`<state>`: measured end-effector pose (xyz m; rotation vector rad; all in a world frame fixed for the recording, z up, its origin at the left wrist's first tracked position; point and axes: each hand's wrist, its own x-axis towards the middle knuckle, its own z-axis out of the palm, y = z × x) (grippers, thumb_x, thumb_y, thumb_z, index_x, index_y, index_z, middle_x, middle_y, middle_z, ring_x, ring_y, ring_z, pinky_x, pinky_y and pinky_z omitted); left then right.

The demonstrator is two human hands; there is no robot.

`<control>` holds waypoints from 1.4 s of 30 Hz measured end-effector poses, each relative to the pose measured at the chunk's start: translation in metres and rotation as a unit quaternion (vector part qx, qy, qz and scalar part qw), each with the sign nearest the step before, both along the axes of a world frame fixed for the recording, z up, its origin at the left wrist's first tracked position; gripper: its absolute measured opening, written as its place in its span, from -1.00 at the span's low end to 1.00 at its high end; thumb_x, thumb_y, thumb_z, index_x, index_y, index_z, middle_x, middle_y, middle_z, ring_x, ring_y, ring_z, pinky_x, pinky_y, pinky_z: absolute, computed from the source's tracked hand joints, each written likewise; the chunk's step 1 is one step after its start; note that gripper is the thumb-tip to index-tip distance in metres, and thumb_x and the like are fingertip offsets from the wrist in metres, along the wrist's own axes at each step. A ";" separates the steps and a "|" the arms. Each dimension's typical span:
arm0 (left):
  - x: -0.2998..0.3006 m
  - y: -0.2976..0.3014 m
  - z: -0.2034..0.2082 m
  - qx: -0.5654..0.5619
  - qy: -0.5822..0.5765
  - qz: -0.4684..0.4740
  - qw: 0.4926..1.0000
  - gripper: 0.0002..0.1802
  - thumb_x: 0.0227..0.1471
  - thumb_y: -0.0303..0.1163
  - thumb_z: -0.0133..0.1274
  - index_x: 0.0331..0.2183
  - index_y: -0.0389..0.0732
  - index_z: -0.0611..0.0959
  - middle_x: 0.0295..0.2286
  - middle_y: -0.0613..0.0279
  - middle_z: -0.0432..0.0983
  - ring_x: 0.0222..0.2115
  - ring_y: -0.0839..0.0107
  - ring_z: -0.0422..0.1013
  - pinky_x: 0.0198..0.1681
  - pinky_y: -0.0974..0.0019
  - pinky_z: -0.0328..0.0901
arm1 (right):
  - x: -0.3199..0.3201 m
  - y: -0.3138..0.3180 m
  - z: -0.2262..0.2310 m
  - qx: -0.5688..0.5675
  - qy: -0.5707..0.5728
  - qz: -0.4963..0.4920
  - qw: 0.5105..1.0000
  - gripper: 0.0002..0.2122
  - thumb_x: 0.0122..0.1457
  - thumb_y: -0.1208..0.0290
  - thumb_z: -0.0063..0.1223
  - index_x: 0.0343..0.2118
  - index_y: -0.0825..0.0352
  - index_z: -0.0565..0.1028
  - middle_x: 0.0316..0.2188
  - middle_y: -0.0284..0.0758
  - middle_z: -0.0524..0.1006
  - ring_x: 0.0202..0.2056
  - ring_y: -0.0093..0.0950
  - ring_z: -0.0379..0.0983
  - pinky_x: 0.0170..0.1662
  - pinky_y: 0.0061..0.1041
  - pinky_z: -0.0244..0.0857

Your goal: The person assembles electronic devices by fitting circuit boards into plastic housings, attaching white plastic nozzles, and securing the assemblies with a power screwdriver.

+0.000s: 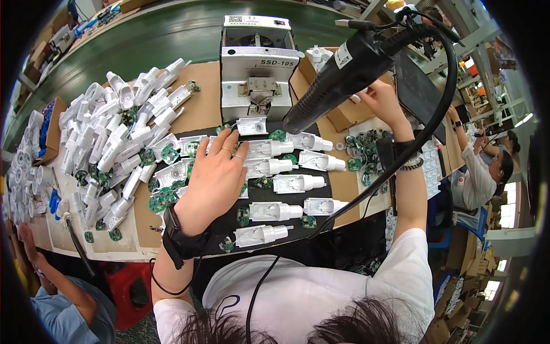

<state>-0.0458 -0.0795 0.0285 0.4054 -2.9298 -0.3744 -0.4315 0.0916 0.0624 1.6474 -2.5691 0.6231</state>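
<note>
Hands work far apart at a crowded bench [200,86], where white plastic shells [299,183] lie in loose rows on a black mat [216,228]. The shells' long axes run left to right, with narrow ends pointing right. The left hand [215,175] is much the nearer to them: it reaches in from the lower left, palm down across the left part of the rows, its fingers aimed away from the worker and crosswise to the shells. Its grip is loose, fingers extended and slightly parted, clasping nothing that shows; whether the fingertips press on the shells or hover just above cannot be told. One half shell [252,125] lies just beyond them, before a metal machine [258,66]. The right hand [385,103] is up and to the right, over a cardboard box [350,116], its fingers curled. A black tool [344,71] partly hides that grip, so what it holds, if anything, cannot be told. Green circuit boards [163,199] sit among the shells.
</note>
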 end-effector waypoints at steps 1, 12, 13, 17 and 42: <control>0.000 0.000 0.000 -0.001 0.001 0.000 1.000 -0.54 0.09 -0.37 -0.03 0.05 -0.26 0.45 0.09 -0.08 0.27 0.19 0.04 0.09 0.23 -0.05 -0.03 | 0.010 0.003 0.008 -0.028 -0.034 -0.014 0.999 -0.74 0.02 0.41 0.26 -0.24 0.41 0.53 -0.47 -0.32 0.48 -0.44 -0.49 0.43 -0.36 -0.53 0.33; 0.014 -0.001 0.020 0.006 0.032 -0.009 0.999 -0.56 0.06 -0.40 0.00 0.02 -0.26 0.48 0.08 -0.06 0.29 0.16 0.02 0.14 0.22 0.00 -0.01 | 0.099 0.048 0.041 -0.029 -0.267 0.136 0.954 -0.76 0.10 0.54 0.11 -0.15 0.44 0.52 -0.27 -0.35 0.50 -0.29 -0.60 0.43 -0.23 -0.61 0.31; 0.019 -0.001 0.023 0.008 0.052 -0.003 0.999 -0.58 0.06 -0.42 0.00 -0.01 -0.26 0.50 0.06 -0.06 0.31 0.14 0.01 0.16 0.21 0.01 0.02 | 0.109 0.049 0.042 -0.040 -0.337 0.168 0.925 -0.75 0.08 0.54 0.12 -0.15 0.45 0.52 -0.31 -0.34 0.51 -0.29 -0.57 0.44 -0.21 -0.59 0.30; 0.025 -0.004 0.032 0.037 0.115 0.015 0.993 -0.65 0.04 -0.50 -0.01 -0.08 -0.27 0.56 0.00 -0.03 0.39 0.07 0.00 0.25 0.15 0.05 0.10 | 0.142 0.028 0.050 0.041 -0.288 0.230 0.929 -0.72 0.03 0.50 0.18 -0.16 0.43 0.54 -0.36 -0.30 0.55 -0.30 -0.49 0.48 -0.22 -0.55 0.31; 0.070 0.016 -0.007 0.031 0.137 0.056 0.989 -0.74 -0.14 -0.46 0.20 -0.29 -0.18 0.62 -0.29 0.18 0.44 -0.20 0.15 0.35 -0.02 0.11 0.20 | 0.224 -0.016 0.011 0.020 -0.210 0.232 0.950 -0.70 0.03 0.55 0.21 -0.12 0.36 0.52 -0.36 -0.26 0.54 -0.36 -0.42 0.49 -0.24 -0.54 0.40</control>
